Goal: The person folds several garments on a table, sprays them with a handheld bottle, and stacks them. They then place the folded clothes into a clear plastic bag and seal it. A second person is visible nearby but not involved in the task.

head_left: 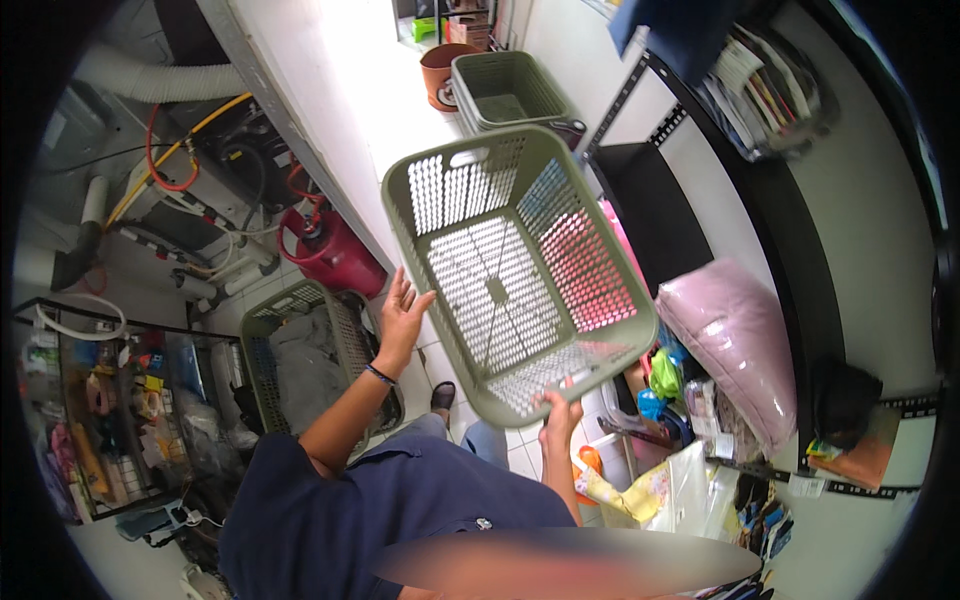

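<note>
While R hand (562,410) grips rect. perforated plastic basket (497,290), splayed L hand (401,322) poss. touches it.

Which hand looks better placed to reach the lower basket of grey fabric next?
Probably the left hand: it is nearer to the lower basket and its grey fabric, and looks open. The right hand grips the near end of the upper basket.

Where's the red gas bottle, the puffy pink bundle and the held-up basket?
Red gas bottle (345,265), head view: its rounded side.
Pink bundle (735,345), head view: its middle.
Held-up basket (497,289), head view: the middle of its floor.
</note>
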Motion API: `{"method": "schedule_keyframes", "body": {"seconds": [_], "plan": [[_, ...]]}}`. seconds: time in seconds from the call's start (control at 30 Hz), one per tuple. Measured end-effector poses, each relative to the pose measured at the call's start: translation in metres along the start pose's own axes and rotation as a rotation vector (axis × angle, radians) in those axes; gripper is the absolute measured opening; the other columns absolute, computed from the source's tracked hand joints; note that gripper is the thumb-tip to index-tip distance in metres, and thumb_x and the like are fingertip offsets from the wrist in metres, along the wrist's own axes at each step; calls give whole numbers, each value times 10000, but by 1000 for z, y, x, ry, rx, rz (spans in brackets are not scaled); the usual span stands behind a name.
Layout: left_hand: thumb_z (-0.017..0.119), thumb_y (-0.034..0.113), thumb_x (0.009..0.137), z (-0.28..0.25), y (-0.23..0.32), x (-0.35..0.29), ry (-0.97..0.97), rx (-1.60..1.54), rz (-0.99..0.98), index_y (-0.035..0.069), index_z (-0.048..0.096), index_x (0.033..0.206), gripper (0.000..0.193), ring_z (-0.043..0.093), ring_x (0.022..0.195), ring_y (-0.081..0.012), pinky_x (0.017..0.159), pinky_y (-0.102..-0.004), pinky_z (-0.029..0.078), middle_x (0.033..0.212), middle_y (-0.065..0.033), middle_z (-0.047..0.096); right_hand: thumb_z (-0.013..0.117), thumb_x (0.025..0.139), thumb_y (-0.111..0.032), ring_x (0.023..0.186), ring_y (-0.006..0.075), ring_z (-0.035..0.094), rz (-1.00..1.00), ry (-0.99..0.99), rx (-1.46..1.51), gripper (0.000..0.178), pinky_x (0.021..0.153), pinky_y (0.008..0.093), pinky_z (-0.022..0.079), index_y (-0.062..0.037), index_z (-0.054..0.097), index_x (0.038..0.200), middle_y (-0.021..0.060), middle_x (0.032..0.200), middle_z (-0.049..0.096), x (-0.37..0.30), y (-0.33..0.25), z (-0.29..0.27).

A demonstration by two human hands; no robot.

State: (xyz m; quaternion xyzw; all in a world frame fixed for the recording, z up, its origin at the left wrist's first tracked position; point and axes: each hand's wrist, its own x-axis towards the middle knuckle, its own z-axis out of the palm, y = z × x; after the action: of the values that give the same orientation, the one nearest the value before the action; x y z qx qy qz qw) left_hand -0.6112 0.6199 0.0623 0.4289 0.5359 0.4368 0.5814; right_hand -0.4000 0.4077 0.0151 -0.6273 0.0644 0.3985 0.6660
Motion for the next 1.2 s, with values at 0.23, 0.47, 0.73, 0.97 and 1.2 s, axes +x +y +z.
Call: {"method": "schedule_keyframes", "body": {"seconds": [0.23, 0.47, 0.73, 0.97, 1.2], "plan": [[599, -11, 910, -24, 19, 30, 7, 54, 71, -3, 495, 1358, 460, 536, 1262, -244, 1044, -349, 456, 1381, -122, 528, 594, 748, 27, 719, 190, 576, -40, -103, 110, 475, 600, 344, 528, -41, 504, 1210, 70, 925, 537, 135, -33, 228], [559, -34, 924, -32, -15, 85, 220, 159, 11, -9, 616, 1179, 263, 650, 1054, -173, 904, -281, 507, 1155, -88, 669, 636, 672, 57, 710, 200, 595, 118, -213, 206, 297, 547, 361, 510, -86, 560, 922, 48, 832, 564, 350, -71, 441], [562, -16, 943, 47, -1, 214, 284, 117, -66, -13, 655, 1129, 207, 666, 968, -125, 842, -240, 511, 1060, -72, 705, 662, 671, 2, 898, 276, 595, 27, -225, 201, 408, 622, 431, 513, -123, 493, 1021, 102, 1041, 556, 582, -82, 645], [563, 18, 961, 85, -17, 294, 215, 153, -82, -7, 666, 1138, 206, 668, 988, -129, 871, -260, 528, 1069, -84, 712, 652, 759, -75, 980, 279, 569, -5, -247, 135, 492, 732, 476, 517, -125, 391, 1173, 114, 1153, 515, 692, -63, 700], [557, 21, 968, 119, -9, 346, 14, 276, 15, 30, 685, 1118, 197, 675, 981, -151, 841, -279, 541, 1041, -80, 716, 605, 761, -57, 894, 272, 583, 74, -158, 96, 505, 646, 476, 512, -75, 400, 1222, 136, 1109, 526, 724, -95, 706]]}}
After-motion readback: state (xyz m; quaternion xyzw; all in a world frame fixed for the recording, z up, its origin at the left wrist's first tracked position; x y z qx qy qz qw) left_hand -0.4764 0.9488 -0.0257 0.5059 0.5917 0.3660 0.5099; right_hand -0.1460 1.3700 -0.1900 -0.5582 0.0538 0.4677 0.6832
